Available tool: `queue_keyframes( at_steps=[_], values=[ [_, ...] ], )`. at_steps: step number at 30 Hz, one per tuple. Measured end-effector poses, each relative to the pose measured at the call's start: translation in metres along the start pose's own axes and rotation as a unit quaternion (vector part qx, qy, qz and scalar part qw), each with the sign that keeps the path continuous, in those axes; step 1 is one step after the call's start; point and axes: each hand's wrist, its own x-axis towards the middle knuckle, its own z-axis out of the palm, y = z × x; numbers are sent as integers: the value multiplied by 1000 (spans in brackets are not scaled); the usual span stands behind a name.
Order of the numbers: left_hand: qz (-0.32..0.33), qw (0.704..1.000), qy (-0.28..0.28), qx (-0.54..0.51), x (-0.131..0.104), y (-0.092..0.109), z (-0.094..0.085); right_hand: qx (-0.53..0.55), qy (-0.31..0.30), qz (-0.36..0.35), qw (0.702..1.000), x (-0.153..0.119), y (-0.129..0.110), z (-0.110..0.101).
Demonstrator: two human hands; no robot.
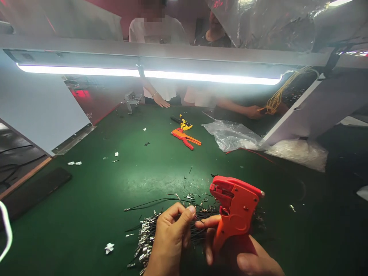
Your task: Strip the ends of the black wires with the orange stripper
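The left hand (169,234) pinches thin, limp black wires (172,222) near their ends, beside the right hand (241,257) gripping a light, rigid orange stripper (234,214) by its handle.

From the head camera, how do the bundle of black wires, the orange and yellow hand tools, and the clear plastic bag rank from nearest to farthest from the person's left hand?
From the left hand:
1. Bundle of black wires: pinched in its fingers, low centre.
2. Orange and yellow hand tools: mid-table, straight beyond.
3. Clear plastic bag: farther out, to the right.
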Motion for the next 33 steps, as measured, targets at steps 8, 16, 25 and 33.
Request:
queue_keyframes(
  at_steps=[8, 16, 25, 33],
  values=[
    [12, 1000, -4, 8, -4, 2, 3, 56, -50, -20, 997, 7, 4, 6],
    [41, 998, -23, 51, 0, 4, 0, 39, -45, 0, 998, -1, 16, 2],
    [55, 997, 37, 40, 5, 6, -4, -49, 16, -41, 998, 4, 7, -2],
    [80, 993, 79, 41, -3, 8, 6, -7, 46, -10, 999, 2, 2, 1]
  ],
)
